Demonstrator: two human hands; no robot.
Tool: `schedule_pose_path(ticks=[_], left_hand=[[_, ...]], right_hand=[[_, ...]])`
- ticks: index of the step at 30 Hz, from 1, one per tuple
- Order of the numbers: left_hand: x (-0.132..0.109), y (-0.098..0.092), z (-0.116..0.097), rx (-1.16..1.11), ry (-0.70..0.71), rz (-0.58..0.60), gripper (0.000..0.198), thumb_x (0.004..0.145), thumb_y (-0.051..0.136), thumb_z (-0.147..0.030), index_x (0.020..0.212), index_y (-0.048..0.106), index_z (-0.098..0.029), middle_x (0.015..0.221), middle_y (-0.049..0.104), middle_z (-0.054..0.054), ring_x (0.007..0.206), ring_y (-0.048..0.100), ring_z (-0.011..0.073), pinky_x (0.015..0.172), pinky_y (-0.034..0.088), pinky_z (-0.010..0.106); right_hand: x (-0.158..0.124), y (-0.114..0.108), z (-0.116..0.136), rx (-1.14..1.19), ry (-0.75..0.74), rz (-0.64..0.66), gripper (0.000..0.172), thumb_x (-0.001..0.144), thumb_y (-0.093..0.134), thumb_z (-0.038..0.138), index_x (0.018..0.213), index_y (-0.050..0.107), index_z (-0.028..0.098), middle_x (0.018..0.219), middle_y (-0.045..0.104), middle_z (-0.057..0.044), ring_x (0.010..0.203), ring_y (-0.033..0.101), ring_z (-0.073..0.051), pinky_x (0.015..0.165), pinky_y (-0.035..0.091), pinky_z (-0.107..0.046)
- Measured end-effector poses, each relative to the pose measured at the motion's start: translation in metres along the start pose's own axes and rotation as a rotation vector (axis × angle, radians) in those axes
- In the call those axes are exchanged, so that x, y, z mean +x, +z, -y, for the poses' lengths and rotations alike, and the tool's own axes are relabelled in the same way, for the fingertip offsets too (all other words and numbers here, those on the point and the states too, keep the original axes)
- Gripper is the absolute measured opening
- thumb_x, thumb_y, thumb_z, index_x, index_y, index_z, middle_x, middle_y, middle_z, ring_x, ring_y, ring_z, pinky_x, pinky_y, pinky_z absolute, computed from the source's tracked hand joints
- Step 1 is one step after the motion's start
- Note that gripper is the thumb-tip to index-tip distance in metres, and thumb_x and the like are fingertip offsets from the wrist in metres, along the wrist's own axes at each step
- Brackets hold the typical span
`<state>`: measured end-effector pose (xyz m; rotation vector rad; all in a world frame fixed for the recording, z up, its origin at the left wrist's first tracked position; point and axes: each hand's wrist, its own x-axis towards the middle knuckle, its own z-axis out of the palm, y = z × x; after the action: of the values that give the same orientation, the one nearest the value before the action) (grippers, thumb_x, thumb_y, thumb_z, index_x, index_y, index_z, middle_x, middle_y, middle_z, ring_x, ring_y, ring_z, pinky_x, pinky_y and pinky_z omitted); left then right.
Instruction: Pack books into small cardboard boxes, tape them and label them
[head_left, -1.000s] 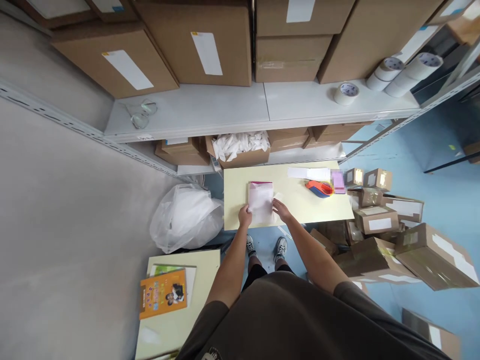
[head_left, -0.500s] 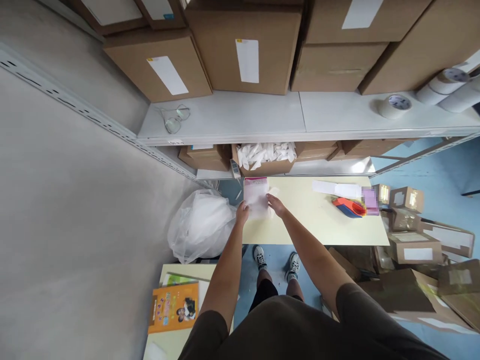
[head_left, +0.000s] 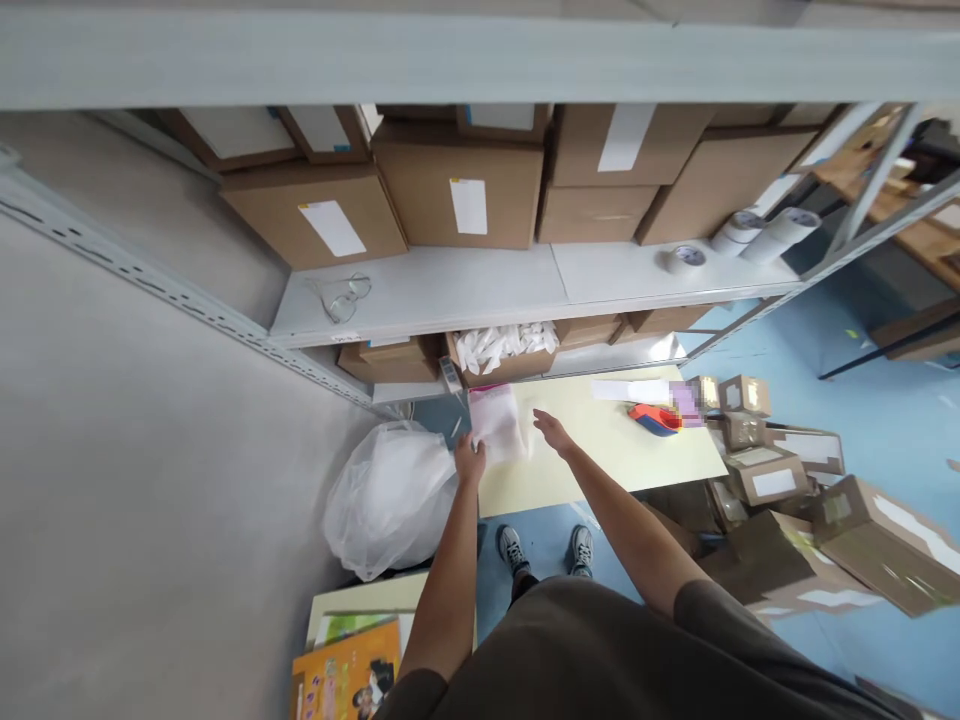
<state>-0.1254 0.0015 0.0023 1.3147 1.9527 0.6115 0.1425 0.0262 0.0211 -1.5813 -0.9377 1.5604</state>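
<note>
A flat pinkish rectangle under a translucent white wrapping sheet (head_left: 496, 422) lies at the left end of the pale yellow table (head_left: 592, 470). A deep pink strip shows along its far edge. At its near left corner my left hand (head_left: 469, 462) grips the edge between thumb and fingers. My right hand (head_left: 553, 430) is held off its right side, fingers stretched out, with nothing in them. Loose see-through wrap spreads from the rectangle toward that hand. What the rectangle is, the wrap partly hides.
A big clear bag of white material (head_left: 390, 500) stands left of the table. Right of my hands lie white paper slips (head_left: 630, 390) and a red-and-blue tape dispenser (head_left: 654, 418). Cartons (head_left: 772, 480) crowd the floor at right. Shelving (head_left: 480, 290) rises ahead, bearing boxes, glasses and tape rolls.
My right hand has come off the wrapped rectangle, and its fingers have opened out. My left hand stays at the near left corner. The view has tilted up, showing more shelving.
</note>
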Motion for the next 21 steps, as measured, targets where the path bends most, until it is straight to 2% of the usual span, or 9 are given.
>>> schedule_pose_path(ticks=[6, 11, 15, 21], left_hand=[[-0.015, -0.019, -0.056, -0.089, 0.210, -0.113, 0.047, 0.095, 0.060, -0.022, 0.140, 0.072, -0.018, 0.151, 0.066, 0.016, 0.146, 0.057, 0.0332, 0.129, 0.040, 0.050], [-0.033, -0.023, -0.102, -0.136, 0.357, -0.098, 0.050, 0.097, 0.060, -0.024, 0.146, 0.069, -0.024, 0.157, 0.063, 0.010, 0.151, 0.053, 0.0290, 0.130, 0.039, 0.045], [-0.053, -0.029, -0.126, -0.141, 0.406, -0.104, 0.052, 0.098, 0.062, -0.026, 0.150, 0.067, -0.022, 0.160, 0.060, 0.011, 0.153, 0.051, 0.0298, 0.132, 0.037, 0.045], [-0.093, -0.040, -0.150, -0.182, 0.392, -0.152, 0.057, 0.098, 0.068, -0.034, 0.154, 0.062, -0.023, 0.161, 0.059, 0.012, 0.154, 0.049, 0.0314, 0.132, 0.035, 0.046]], right_hand=[[-0.047, -0.034, 0.035, -0.019, -0.137, -0.025, 0.070, 0.082, 0.083, 0.059, 0.146, 0.071, 0.031, 0.161, 0.060, -0.010, 0.152, 0.052, -0.038, 0.127, 0.040, -0.058], [-0.085, -0.063, 0.051, -0.074, -0.227, -0.066, 0.068, 0.086, 0.077, 0.056, 0.149, 0.067, 0.032, 0.163, 0.058, -0.009, 0.153, 0.051, -0.038, 0.127, 0.040, -0.059], [-0.104, -0.089, 0.061, -0.129, -0.264, -0.053, 0.066, 0.090, 0.074, 0.053, 0.152, 0.065, 0.032, 0.164, 0.057, -0.008, 0.153, 0.051, -0.037, 0.126, 0.041, -0.059], [-0.109, -0.125, 0.088, -0.211, -0.349, 0.027, 0.064, 0.093, 0.068, 0.048, 0.155, 0.062, 0.032, 0.165, 0.056, -0.007, 0.153, 0.051, -0.035, 0.125, 0.043, -0.057]])
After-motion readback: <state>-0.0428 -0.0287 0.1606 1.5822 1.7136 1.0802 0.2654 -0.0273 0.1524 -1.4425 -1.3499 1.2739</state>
